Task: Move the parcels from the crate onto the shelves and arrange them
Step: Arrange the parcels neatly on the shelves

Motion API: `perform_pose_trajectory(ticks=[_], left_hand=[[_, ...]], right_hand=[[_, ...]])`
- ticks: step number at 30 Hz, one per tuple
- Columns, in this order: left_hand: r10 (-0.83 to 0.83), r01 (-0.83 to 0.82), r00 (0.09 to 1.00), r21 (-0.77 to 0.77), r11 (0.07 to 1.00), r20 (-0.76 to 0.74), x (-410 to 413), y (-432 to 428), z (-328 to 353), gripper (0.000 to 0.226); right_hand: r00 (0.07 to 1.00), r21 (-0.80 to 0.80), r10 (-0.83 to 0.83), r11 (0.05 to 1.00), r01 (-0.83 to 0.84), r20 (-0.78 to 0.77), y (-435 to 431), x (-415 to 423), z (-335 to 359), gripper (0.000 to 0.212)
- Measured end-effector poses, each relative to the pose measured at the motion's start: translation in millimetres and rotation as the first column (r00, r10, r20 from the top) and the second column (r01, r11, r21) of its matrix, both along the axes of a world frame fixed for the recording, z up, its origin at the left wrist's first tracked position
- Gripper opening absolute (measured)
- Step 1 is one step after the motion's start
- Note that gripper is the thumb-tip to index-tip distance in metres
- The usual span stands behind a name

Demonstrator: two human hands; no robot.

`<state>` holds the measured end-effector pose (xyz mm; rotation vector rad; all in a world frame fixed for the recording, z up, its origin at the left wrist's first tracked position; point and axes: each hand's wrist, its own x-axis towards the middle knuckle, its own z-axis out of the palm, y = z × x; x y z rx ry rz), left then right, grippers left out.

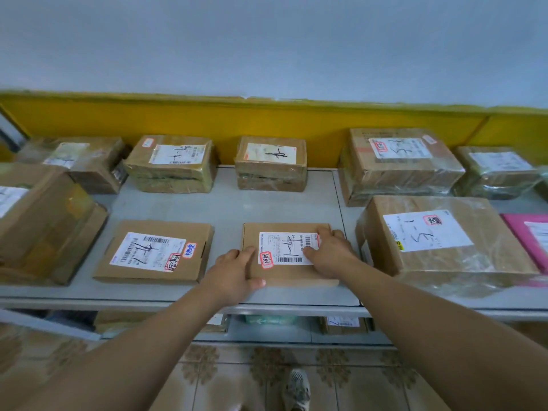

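A flat brown cardboard parcel (281,275) with a white label lies at the front middle of the grey shelf (225,209). My left hand (234,271) lies on its front left corner, fingers flat on top and thumb along the front edge. My right hand (329,253) rests on the right part of its top, with the fingers over the label's right end. Both hands touch the parcel and it sits flat on the shelf. No crate is in view.
A similar flat parcel (154,250) lies to the left, beyond it a big box (44,221). A large film-wrapped box (444,241) and a pink mailer (530,235) are on the right. Several boxes line the yellow back panel (267,123). A lower shelf (296,336) holds more parcels.
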<state>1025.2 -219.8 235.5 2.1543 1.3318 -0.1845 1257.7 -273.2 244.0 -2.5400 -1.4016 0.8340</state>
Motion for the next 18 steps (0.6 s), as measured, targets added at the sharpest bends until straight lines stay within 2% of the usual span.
perform_pose_trajectory(ticks=[8,18], left_hand=[[0.084,-0.088,0.996,0.082,0.993,0.042,-22.4,48.1,51.7,0.080],[0.208,-0.217,0.971,0.067,0.974,0.114,9.5,130.5,79.9,0.076]], right_hand=[[0.998,0.088,0.012,0.996,-0.018,0.064,33.0,-4.9,45.8,0.075],[0.996,0.178,0.082,0.980,-0.085,0.021,123.8,33.4,73.4,0.070]])
